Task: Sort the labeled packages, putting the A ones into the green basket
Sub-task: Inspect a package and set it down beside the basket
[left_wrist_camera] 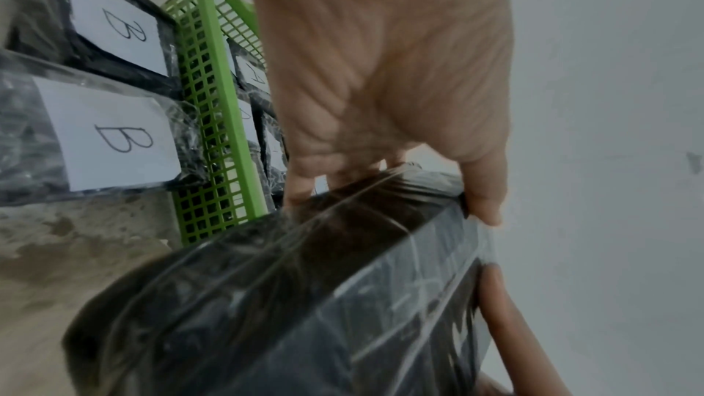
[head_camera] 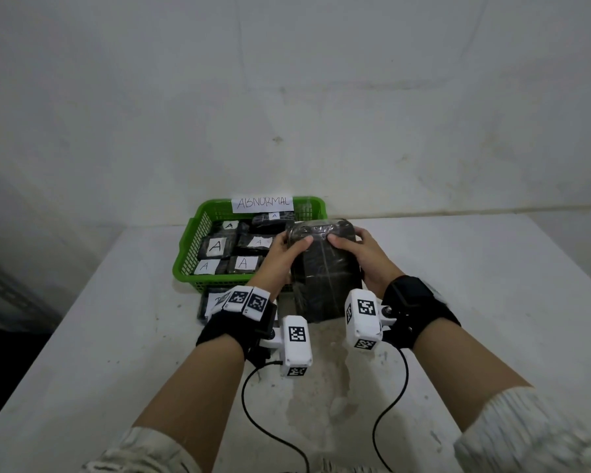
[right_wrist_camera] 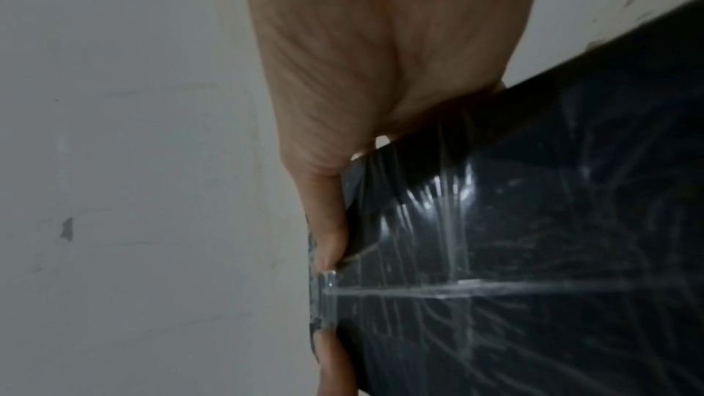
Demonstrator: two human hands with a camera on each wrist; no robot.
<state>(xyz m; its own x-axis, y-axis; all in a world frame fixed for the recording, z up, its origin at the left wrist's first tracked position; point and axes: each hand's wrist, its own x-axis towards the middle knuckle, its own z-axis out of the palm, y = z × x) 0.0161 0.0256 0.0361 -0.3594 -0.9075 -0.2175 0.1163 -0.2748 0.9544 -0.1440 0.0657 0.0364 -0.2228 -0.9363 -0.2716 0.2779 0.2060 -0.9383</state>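
B packages [left_wrist_camera: 110, 134] beside green basket [head_camera: 188, 249]

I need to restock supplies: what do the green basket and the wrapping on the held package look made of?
The green lattice-walled basket looks like moulded plastic: uniform colour, smooth rim, grid holes. The dark block-shaped package, held by both hands, seems wrapped in clear glossy plastic film, judging by wrinkles and shiny streaks; its contents cannot be told.
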